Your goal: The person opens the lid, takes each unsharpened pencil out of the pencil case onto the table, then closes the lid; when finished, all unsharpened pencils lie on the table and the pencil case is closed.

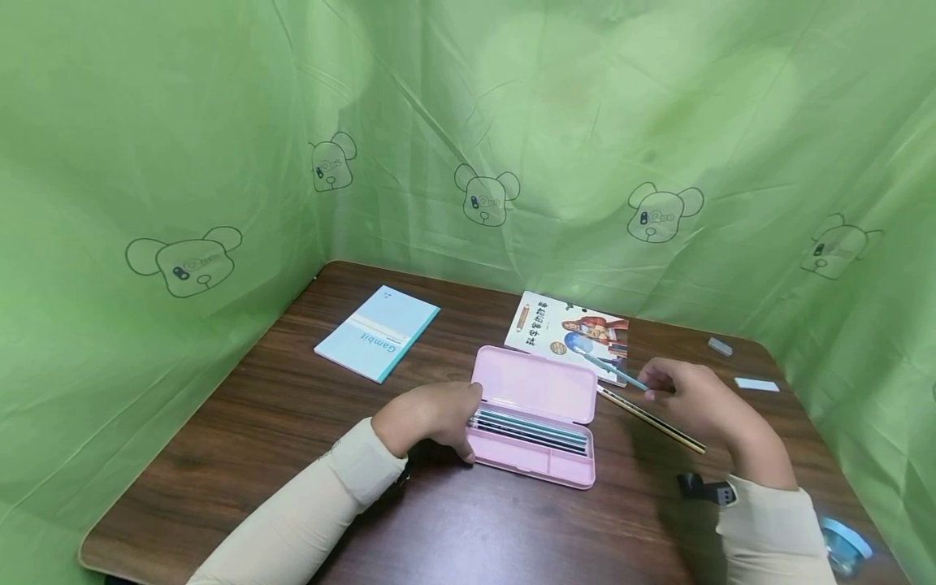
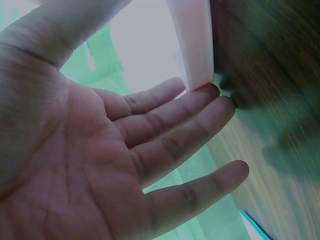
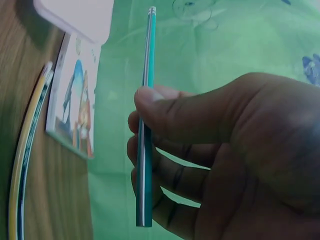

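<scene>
A pink pencil case (image 1: 537, 386) lies with its lid raised, and several pencils (image 1: 534, 431) sit in its rear compartment. My left hand (image 1: 435, 414) is at the left end of the case. In the left wrist view its fairly straight fingers (image 2: 172, 142) touch the case's edge (image 2: 197, 50). Off to the right, my right hand (image 1: 691, 398) pinches a green striped pencil (image 3: 145, 170) between thumb and fingers, above the table. The pencil's white-banded end points away, toward the case and book. Two more pencils (image 1: 651, 418), one yellowish, lie on the table beneath it.
Behind the case lies a picture book (image 1: 522, 325); a light blue notebook (image 1: 380, 329) is at the left. Toward the right edge are an eraser (image 1: 720, 347), a white-and-blue flat piece (image 1: 756, 384) and a blue-rimmed clear container (image 1: 844, 546). Green curtains (image 1: 468, 122) enclose the table.
</scene>
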A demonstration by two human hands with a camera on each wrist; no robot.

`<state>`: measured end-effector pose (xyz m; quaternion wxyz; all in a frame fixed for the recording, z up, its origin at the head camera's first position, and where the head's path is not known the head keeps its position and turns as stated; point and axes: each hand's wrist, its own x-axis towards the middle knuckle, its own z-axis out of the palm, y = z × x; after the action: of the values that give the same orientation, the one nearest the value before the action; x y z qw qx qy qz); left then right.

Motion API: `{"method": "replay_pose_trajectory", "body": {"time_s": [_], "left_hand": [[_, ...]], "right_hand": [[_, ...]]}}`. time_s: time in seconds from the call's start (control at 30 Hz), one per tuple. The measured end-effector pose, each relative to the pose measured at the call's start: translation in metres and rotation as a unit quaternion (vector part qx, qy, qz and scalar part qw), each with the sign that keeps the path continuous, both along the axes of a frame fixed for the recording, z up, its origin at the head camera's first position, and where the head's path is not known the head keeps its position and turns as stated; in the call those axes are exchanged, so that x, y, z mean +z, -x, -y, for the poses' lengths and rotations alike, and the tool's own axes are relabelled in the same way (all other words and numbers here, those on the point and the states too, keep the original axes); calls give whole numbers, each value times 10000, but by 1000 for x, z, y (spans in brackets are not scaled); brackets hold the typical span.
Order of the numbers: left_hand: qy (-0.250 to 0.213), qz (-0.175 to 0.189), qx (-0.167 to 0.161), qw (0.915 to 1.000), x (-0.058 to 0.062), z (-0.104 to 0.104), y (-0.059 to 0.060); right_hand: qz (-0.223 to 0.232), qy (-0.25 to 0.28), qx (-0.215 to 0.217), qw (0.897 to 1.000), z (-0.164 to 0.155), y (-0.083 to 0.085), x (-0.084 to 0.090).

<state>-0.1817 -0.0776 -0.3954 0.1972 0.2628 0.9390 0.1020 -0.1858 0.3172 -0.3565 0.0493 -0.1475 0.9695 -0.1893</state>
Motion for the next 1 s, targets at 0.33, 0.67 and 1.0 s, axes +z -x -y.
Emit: {"method": "replay_pose_trajectory", "body": {"time_s": [0.33, 0.67, 1.0], "left_hand": [[3, 4, 53, 10000, 0, -1, 0], [-6, 25, 36, 10000, 1, -1, -1], [7, 13, 32, 10000, 1, 0, -1]], "right_hand": [[452, -91, -273, 9986, -33, 16, -25], [578, -155, -55, 9982, -54, 25, -51], [774, -33, -35, 9970, -61, 29, -59]]}}
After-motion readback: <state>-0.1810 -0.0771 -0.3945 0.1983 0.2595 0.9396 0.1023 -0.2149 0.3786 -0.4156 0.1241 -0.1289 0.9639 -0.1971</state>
